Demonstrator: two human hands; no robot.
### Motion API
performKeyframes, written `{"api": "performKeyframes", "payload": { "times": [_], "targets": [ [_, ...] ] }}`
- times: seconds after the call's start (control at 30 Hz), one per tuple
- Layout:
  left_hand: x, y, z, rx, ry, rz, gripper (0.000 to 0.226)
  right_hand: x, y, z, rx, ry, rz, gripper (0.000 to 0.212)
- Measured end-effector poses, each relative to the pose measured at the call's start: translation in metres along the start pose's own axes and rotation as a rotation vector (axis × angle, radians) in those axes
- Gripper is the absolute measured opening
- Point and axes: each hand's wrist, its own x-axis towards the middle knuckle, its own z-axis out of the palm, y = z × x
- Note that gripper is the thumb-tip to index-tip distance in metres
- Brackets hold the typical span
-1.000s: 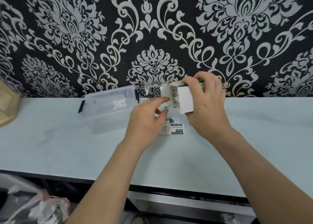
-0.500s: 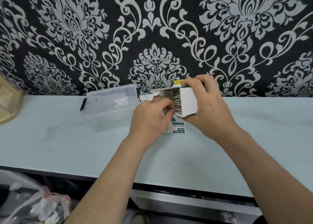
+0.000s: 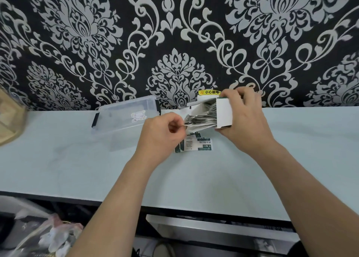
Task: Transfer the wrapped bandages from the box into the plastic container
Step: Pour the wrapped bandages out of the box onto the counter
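Note:
My right hand [image 3: 245,118] grips a small white cardboard box [image 3: 224,113] held above the table, its open end facing left. A stack of wrapped bandages [image 3: 201,117] sticks partway out of that end. My left hand [image 3: 161,135] pinches the near edge of the stack with thumb and fingers. The clear plastic container [image 3: 124,118], with black latches and a small sticker, sits closed on the table to the left, apart from both hands. A few printed green-and-white bandage wrappers [image 3: 196,145] lie flat on the table below the box.
The pale table [image 3: 58,159] runs along a black-and-white patterned wall. A yellow warning label [image 3: 210,92] sits on the wall behind the box. A wooden object [image 3: 9,118] stands at the far left. Plastic bags [image 3: 48,235] lie below the table's front edge.
My left hand has closed on the bandages and drawn the stack partway out of the box to the left. My right hand keeps holding the box.

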Motion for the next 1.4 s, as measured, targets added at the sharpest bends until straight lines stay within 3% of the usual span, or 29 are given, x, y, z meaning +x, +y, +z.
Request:
{"api": "performKeyframes", "payload": {
  "times": [0.13, 0.3, 0.43, 0.57, 0.63, 0.73, 0.8, 0.9, 1.0, 1.1, 1.17, 1.23, 1.3, 1.4],
  "targets": [
    [0.001, -0.001, -0.005, -0.052, -0.047, -0.155, 0.023, 0.0, 0.005, 0.0, -0.02, 0.021, 0.034, 0.078],
    [0.004, -0.005, -0.014, -0.125, 0.022, -0.223, 0.023, 0.001, 0.018, -0.003, -0.019, 0.039, 0.119, 0.077],
    [0.002, -0.013, -0.012, -0.035, -0.089, -0.339, 0.023, 0.001, 0.018, -0.003, -0.016, 0.013, 0.113, 0.079],
    [-0.005, -0.01, -0.003, 0.36, -0.151, -0.246, 0.023, 0.0, 0.017, -0.003, -0.006, 0.031, 0.121, 0.077],
    [-0.005, -0.004, -0.001, 0.501, -0.095, -0.17, 0.024, -0.001, 0.017, -0.003, 0.015, 0.043, 0.139, 0.075],
    [-0.003, 0.007, 0.002, 0.37, -0.03, -0.044, 0.019, -0.004, 0.018, -0.003, 0.025, 0.036, 0.147, 0.073],
    [-0.003, 0.011, 0.011, 0.256, -0.173, -0.006, 0.017, -0.005, 0.018, -0.004, 0.023, 0.043, 0.135, 0.073],
    [-0.006, 0.003, 0.029, 0.396, -0.47, 0.041, 0.046, -0.004, 0.017, -0.006, 0.045, 0.08, 0.125, 0.072],
    [-0.004, -0.005, 0.032, 0.456, -0.499, 0.035, 0.045, -0.006, 0.018, -0.007, 0.125, 0.126, 0.158, 0.074],
    [0.002, 0.0, 0.023, 0.181, -0.287, -0.166, 0.032, -0.009, 0.018, -0.006, 0.122, 0.147, 0.12, 0.073],
    [0.005, 0.01, 0.015, -0.314, -0.173, -0.45, 0.03, -0.01, 0.014, -0.005, 0.094, 0.157, 0.07, 0.074],
    [0.007, 0.02, 0.011, -0.68, -0.234, -0.671, 0.028, -0.011, 0.007, -0.003, 0.07, 0.166, 0.028, 0.076],
    [0.005, 0.026, 0.012, -0.839, -0.314, -0.748, 0.028, -0.012, 0.001, -0.001, 0.052, 0.184, -0.019, 0.077],
    [0.003, 0.024, 0.017, -0.895, -0.244, -0.722, 0.025, -0.013, -0.004, 0.003, 0.028, 0.187, -0.067, 0.073]
  ]
}}
